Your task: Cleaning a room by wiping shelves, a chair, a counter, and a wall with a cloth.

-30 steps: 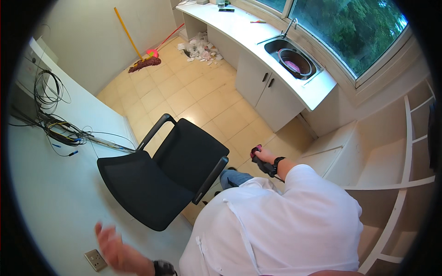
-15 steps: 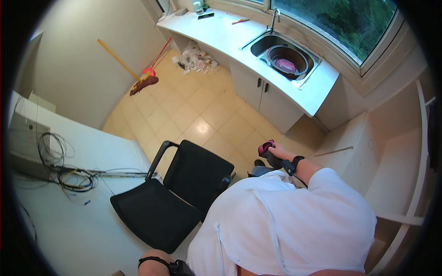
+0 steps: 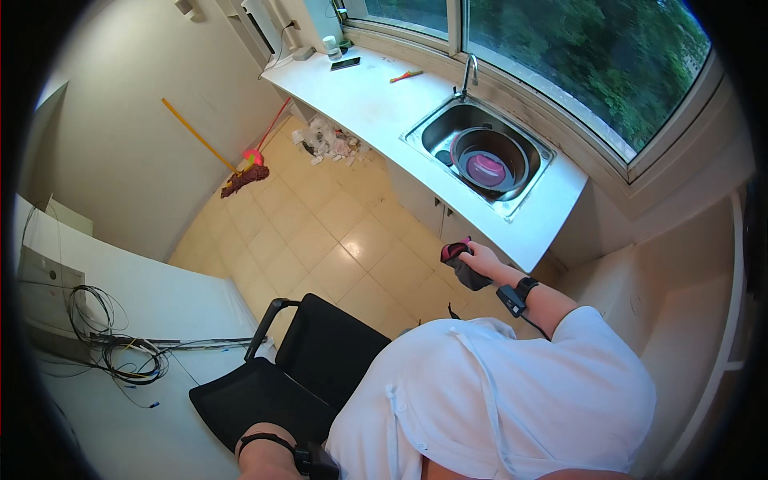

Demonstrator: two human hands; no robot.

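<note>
While the right hand grasps a grey and pink item in its fingers near the front of the tabletop, a round basin stands in the sink; the left hand is hidden, so I cannot tell its fingers' state.

one right hand, my own; one dark-and-pink object in it. two wrist straps on my arms, two small black boxes. one black chair. one sink, one tap, one round basin, one pink item. two cabinet handles. one mop, one red-handled tool. two window panes. litter pieces: i cannot count them.
</note>
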